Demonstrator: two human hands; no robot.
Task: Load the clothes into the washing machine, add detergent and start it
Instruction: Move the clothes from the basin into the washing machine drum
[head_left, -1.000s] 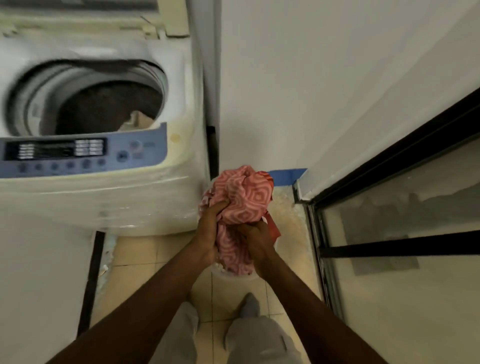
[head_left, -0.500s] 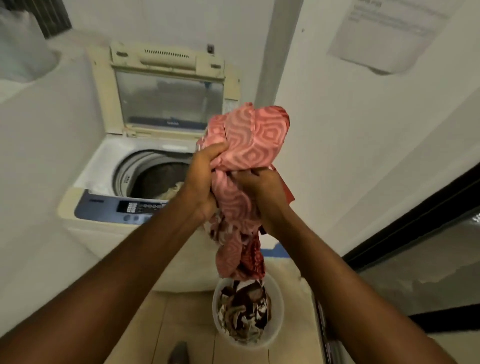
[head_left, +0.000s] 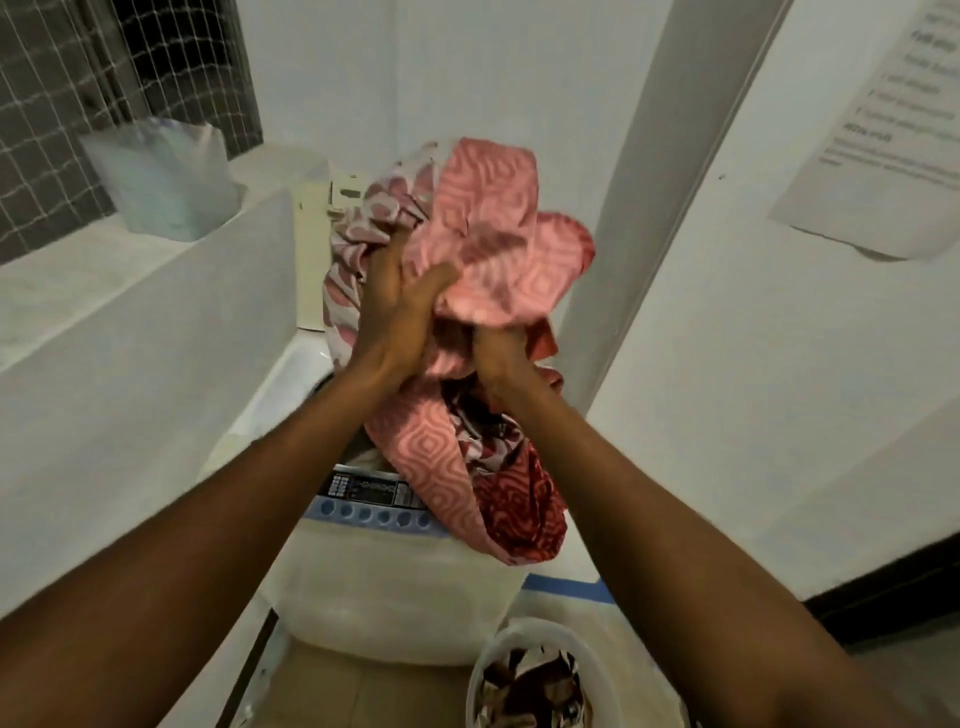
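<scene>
Standing on the ledge at the far left, a pale plastic bag leans by a mesh window; whether it holds the detergent I cannot tell, but it sits within reach of the washing machine, which would suit the later step. Right of it, the machine fills the middle, its control panel on the near edge; the drum opening is mostly hidden behind the load. Above it the left hand is clenched on a bunched pink patterned cloth, fingers dug into the folds, and the right hand grips the same bundle from just beside and below. Holding it with both hands, gathered tight, seems meant to keep the trailing end from snagging; that darker red tail hangs over the panel and the machine's front right corner. The bundle looks poised over the opening, so the loading step is under way. At the near right, a white bucket on the floor holds more clothes waiting. A printed notice hangs on the right wall.
</scene>
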